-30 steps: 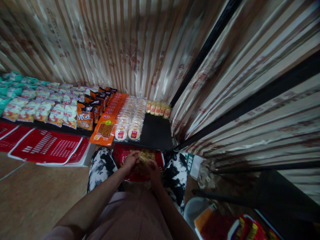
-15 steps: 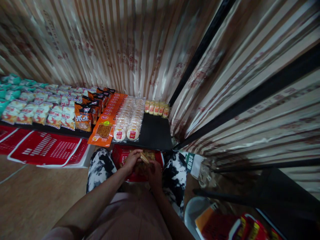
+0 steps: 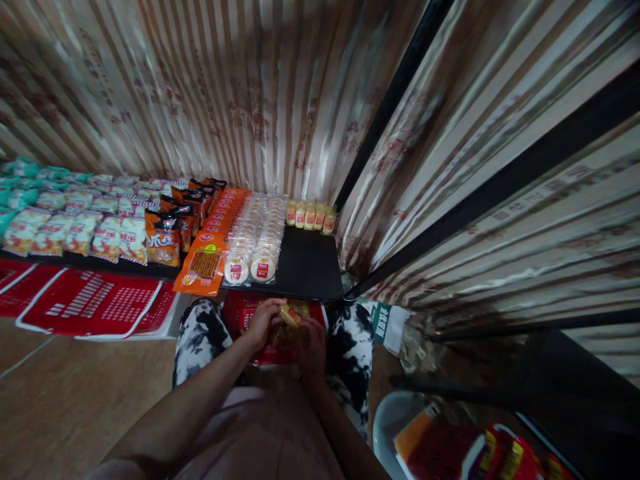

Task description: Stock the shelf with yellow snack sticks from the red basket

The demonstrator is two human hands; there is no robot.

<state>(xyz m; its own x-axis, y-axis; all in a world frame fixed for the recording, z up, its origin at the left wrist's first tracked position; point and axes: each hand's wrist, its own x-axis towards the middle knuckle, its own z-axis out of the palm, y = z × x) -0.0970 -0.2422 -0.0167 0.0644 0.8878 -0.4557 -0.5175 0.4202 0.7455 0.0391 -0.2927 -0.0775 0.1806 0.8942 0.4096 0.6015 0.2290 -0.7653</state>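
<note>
Between my two hands is a small yellow wrapped snack packet [image 3: 290, 316], seen with a red mark on its wrapper. My left hand [image 3: 264, 325] is closed on its left end. The fingers of my right hand [image 3: 311, 341] are closed at its lower right end, partly in shadow. Under them, between my knees, lies a red bag [image 3: 244, 308] holding more yellow packets [image 3: 303, 308]. Just ahead on the black table [image 3: 313, 263], several similar small yellow packets [image 3: 310, 217] stand in a row at the back right.
Left along the table are clear packs of round white crackers [image 3: 263, 267], orange stick-snack bags [image 3: 200, 263], orange-black bags [image 3: 163, 240] and white snack bags [image 3: 107, 237]. Red bags [image 3: 95, 303] hang below its front. Black poles [image 3: 395, 100] and a white tub [image 3: 387, 427] are at right.
The yellow packet has turned between my fingers, so its red-marked face shows more. Both hands stay above the red bag. The view has shifted slightly.
</note>
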